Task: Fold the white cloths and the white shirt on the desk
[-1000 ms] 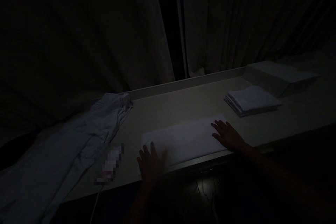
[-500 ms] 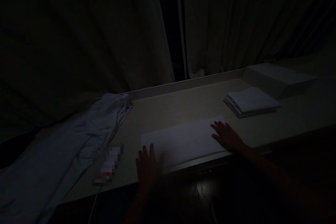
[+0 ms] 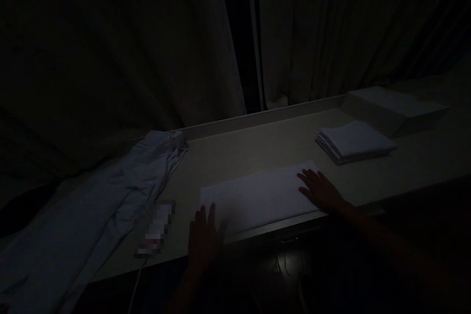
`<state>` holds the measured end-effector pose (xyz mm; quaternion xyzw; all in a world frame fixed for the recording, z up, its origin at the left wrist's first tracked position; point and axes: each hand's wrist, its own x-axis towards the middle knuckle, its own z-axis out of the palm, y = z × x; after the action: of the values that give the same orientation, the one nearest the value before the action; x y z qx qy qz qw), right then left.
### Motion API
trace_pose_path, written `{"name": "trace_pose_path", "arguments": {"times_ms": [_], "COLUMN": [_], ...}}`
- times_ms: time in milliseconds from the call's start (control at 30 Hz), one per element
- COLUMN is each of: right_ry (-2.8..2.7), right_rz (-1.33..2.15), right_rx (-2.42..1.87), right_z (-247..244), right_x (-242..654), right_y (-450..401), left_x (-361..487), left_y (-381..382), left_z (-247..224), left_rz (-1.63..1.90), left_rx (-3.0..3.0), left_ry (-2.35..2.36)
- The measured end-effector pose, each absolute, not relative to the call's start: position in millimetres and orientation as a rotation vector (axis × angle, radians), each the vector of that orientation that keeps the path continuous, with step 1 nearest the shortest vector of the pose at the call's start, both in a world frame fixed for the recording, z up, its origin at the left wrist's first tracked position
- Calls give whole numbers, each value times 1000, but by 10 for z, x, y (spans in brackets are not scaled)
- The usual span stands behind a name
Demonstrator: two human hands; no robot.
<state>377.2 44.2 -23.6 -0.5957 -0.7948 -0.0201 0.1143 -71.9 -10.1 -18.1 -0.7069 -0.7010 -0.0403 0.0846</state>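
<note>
A long folded white cloth (image 3: 259, 196) lies flat along the front edge of the pale desk (image 3: 253, 152). At its left end is my left hand (image 3: 204, 238), fingers spread, partly over the cloth's near corner. My right hand (image 3: 320, 191) rests with fingers stretched out on the cloth's right end. Neither hand grips anything. Beyond my right hand sits a stack of folded white cloths (image 3: 355, 142). To the left, a rumpled heap of pale fabric (image 3: 110, 196) spreads over the desk and hangs past its front edge.
A blurred-out device (image 3: 156, 228) with a white cable (image 3: 136, 284) lies left of my left hand. A pale box-like block (image 3: 397, 108) stands at the back right. Dark curtains (image 3: 147, 49) hang behind the desk's raised rear edge. The room is very dim.
My left hand has shifted slightly left and nearer to me over the cloth's end. My right hand stays on the other end. The whole view has moved a little.
</note>
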Motion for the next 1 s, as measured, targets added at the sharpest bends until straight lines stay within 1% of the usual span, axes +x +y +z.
{"name": "trace_pose_path", "arguments": {"times_ms": [200,333,467,600,700,867,1000], "right_ry": [-2325,-2321,-2323,-2341,-2339,-2351,-2343], "right_rz": [-73,-73,-70,-75,-84,-86,-91], "right_rx": [-1743,-1752,-1766,-1763,-1768,-1754,-1746], "right_z": [-240,-234,-224,-210,-202,-199,-210], "right_x": [3770,3763,3763,3762,3760,3765,3771], "right_y": [441,445,447,443,443,447,441], "left_x": [-703,-734,-701,-618,-672,-946,-993], "left_y": [-107,-86,42,331,557,707,665], "left_z": [-161,-141,36,194,100,-264,-310], "left_rz": [-132,-65,22,-43,-103,-192,-280], "left_rx": [-2096,-2113,-2142,-2224,-2307,-2273,-2285], "left_ry": [-2103,-2103,-2082,-1979,-1974,-2122,-2079]}}
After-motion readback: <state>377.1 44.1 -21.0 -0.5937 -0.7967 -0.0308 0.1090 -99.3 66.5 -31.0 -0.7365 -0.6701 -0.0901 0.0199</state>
